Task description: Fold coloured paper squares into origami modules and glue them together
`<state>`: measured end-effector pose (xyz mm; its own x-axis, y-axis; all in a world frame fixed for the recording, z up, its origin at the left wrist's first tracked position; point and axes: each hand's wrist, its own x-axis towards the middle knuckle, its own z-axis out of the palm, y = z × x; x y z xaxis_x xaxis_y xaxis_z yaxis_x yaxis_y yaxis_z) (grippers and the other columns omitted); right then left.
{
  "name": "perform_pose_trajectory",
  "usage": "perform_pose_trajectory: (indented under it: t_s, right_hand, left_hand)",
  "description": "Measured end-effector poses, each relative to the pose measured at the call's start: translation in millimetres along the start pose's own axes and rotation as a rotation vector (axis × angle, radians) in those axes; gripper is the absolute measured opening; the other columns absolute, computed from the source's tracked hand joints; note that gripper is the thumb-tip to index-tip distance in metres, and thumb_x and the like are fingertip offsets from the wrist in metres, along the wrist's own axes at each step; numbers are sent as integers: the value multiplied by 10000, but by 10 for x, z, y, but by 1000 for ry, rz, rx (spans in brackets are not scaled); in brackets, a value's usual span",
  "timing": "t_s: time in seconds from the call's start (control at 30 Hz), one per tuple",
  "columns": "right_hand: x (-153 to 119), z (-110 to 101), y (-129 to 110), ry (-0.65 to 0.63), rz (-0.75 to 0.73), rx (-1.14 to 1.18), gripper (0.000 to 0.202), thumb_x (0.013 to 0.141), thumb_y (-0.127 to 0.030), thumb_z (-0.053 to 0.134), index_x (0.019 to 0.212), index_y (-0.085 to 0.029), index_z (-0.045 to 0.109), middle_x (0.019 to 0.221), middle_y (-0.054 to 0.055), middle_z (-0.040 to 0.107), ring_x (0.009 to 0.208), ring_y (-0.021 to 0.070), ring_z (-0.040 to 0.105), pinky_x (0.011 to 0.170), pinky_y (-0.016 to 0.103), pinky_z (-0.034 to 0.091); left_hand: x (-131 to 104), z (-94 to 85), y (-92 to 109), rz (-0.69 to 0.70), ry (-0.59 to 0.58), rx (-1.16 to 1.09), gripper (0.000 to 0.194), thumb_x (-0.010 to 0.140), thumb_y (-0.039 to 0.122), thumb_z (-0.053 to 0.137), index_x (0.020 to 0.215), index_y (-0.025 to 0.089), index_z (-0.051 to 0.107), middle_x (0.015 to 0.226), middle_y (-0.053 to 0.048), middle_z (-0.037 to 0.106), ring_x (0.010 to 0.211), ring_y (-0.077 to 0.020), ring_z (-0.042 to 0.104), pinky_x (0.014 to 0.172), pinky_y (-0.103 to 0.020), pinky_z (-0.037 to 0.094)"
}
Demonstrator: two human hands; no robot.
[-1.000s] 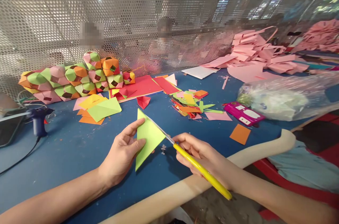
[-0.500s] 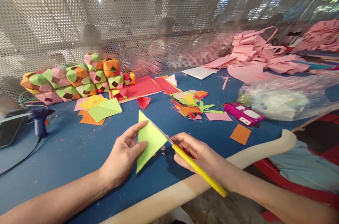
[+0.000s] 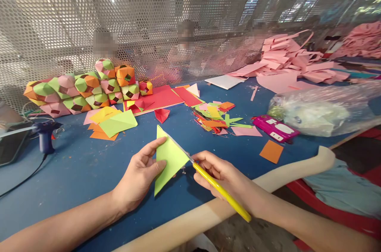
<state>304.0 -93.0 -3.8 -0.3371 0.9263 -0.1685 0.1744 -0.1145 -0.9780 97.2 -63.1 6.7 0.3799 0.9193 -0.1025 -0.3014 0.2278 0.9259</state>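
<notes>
In my left hand (image 3: 141, 172), a folded light-green paper triangle (image 3: 170, 160) is pinched between thumb and fingers, held just above the blue table. My right hand (image 3: 216, 170) grips a yellow-handled cutter (image 3: 222, 190) with a thin metal blade. That blade lies along the upper-right edge of the triangle, reaching near its top corner. The cutter's exact kind is hard to tell from this angle, and some right-hand fingers are hidden behind its handle.
Folded paper balls (image 3: 86, 89) are stacked at the back left, above loose coloured sheets (image 3: 119, 125). A blue glue gun (image 3: 45, 141) stands left. Paper scraps (image 3: 212, 117), a magenta power strip (image 3: 276, 128) and a plastic bag (image 3: 321, 109) lie right. Pink paper (image 3: 288, 57) is heaped behind.
Almost nothing differs. The cutter's handle end has shifted slightly left, while its blade stays along the triangle's edge. The whole view has drifted a few pixels.
</notes>
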Motion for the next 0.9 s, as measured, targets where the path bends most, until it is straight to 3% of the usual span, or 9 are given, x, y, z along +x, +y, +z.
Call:
perform_pose_trajectory:
  t_s: [0.2,0.9]
  right_hand:
    - [33,4,-33,-17,-38,10,207,833,-360,534,951,-198,484,619,-53,381,501,59,253,415,198,188]
    - [51,19,-12,-39,-22,43,170,864,-347,510,949,-201,485,607,-70,369,429,28,205,382,193,159]
  left_hand:
    - [-19,3,-24,-26,-32,-12,454,751,190,669,1188,262,571,1124,-53,603,769,-155,641,717,-302,547]
    - [-6,-3,-14,-58,-28,-9,478,737,207,687,1197,243,560,1097,-65,588,731,-144,628,685,-299,547]
